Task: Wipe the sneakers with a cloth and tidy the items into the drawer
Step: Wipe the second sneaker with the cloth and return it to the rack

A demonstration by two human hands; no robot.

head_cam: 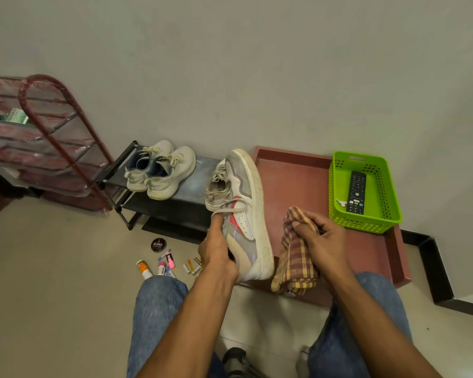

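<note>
My left hand (216,252) grips a white, grey and pink sneaker (243,214) near its heel and holds it on its side, sole facing right. Just right of the sneaker, my right hand (322,241) clutches a crumpled yellow and maroon checked cloth (292,263), which hangs apart from the sole. Beneath both lies an open reddish-brown drawer (292,181) on the floor. A pair of off-white sneakers (159,170) sits on a low black rack (175,205) to the left.
A green plastic basket (391,186) holding a black remote (356,192) stands in the drawer's right end. On the floor lie a round shoe-polish tin (158,245), a tube (144,269) and several small markers (167,261). A red-framed shelf (47,143) stands at left.
</note>
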